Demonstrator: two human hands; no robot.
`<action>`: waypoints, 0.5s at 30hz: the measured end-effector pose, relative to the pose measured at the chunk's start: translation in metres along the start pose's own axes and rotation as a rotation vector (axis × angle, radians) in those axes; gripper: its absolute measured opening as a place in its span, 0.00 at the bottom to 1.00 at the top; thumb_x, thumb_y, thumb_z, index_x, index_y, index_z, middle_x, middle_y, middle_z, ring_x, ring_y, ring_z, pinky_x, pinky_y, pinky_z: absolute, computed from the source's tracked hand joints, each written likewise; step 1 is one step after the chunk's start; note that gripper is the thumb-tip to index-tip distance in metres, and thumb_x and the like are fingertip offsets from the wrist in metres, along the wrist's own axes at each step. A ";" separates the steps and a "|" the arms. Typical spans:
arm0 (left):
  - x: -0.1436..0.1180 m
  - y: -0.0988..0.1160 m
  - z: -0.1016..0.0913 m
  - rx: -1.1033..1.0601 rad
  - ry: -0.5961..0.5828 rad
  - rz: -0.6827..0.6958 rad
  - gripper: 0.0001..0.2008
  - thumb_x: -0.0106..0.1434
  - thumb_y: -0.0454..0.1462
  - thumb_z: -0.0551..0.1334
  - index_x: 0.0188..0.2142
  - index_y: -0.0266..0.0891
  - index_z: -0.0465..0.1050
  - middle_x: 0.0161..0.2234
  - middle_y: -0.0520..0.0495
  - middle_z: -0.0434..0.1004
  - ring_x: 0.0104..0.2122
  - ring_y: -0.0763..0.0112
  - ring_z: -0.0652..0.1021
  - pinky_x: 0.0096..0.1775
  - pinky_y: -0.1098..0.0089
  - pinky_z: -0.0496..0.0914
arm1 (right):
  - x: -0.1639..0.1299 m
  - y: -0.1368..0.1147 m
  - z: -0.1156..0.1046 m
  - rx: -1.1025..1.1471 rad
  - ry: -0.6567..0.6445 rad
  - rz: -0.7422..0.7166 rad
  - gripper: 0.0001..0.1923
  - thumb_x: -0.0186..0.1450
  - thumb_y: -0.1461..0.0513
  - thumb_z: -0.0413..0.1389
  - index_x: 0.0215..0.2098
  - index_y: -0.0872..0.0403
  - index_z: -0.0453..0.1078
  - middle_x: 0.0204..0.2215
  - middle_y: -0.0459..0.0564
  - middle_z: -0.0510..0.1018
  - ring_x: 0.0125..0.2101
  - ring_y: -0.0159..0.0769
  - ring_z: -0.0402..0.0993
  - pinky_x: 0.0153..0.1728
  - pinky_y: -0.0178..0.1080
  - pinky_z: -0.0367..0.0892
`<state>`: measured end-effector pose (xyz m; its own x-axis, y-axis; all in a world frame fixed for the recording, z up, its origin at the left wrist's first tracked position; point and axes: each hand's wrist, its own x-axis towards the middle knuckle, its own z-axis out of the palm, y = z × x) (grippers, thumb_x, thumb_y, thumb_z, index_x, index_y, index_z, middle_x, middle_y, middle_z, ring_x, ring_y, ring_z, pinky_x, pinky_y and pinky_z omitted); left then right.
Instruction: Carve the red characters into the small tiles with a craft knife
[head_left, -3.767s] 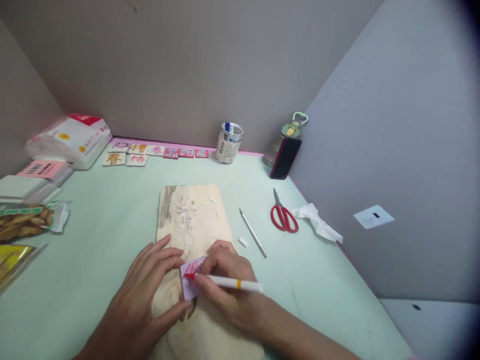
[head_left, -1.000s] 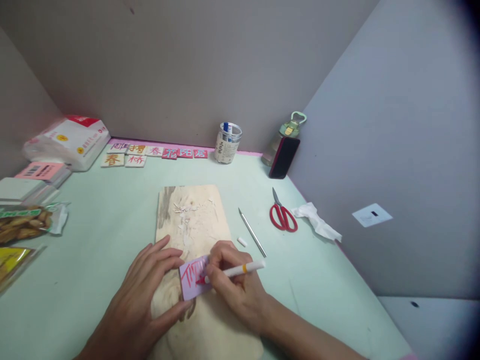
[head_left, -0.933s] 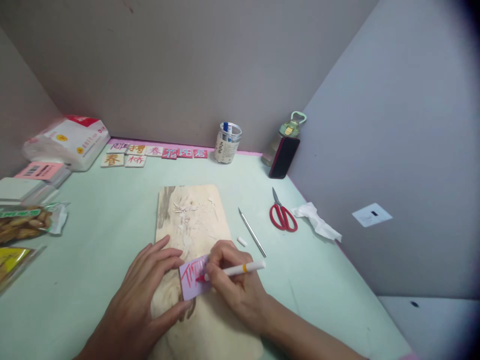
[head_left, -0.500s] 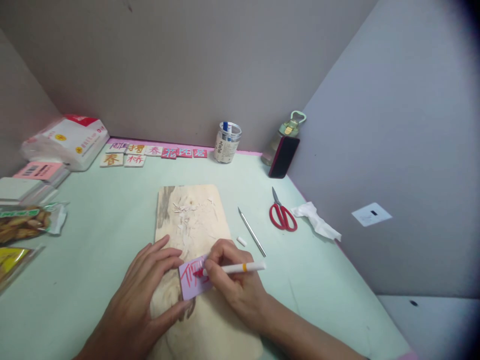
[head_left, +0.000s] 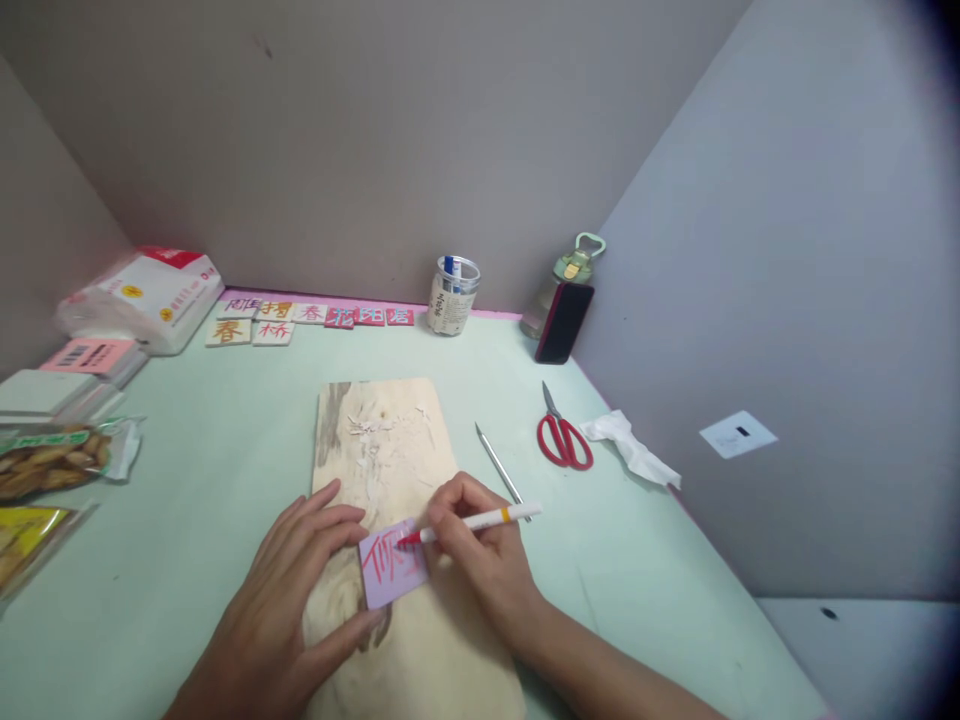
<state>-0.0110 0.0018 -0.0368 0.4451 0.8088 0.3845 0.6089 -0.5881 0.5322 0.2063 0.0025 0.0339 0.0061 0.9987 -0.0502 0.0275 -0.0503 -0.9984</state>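
Observation:
A small purple tile with red strokes of a character lies on a wooden board. My left hand holds its left side, with the thumb at the lower corner and the fingertips at the upper one. In my right hand is a white marker with a yellow band, pinched near its red tip. That tip is at the strokes on the tile; whether it touches cannot be made out. Pale shavings are scattered over the upper part of the board.
A craft knife, red-handled scissors and a crumpled tissue lie to the right. Along the back are several lettered tiles, a can, a bottle and a phone. Snack packs and a tissue pack are left.
My right hand has shifted slightly to the right, and more of the marker's red tip shows. A small white piece beside the knife is now hidden. My left hand keeps its hold.

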 end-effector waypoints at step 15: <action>0.000 -0.001 0.000 -0.004 -0.021 -0.004 0.24 0.64 0.48 0.65 0.56 0.48 0.62 0.56 0.43 0.70 0.66 0.48 0.61 0.61 0.41 0.62 | -0.001 0.009 0.002 -0.299 -0.077 -0.130 0.10 0.65 0.60 0.55 0.26 0.52 0.63 0.23 0.44 0.69 0.25 0.32 0.63 0.28 0.35 0.58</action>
<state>-0.0117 0.0024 -0.0369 0.4564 0.8109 0.3663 0.6079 -0.5848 0.5371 0.2050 0.0008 0.0253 -0.0920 0.9937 0.0637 0.3152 0.0897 -0.9448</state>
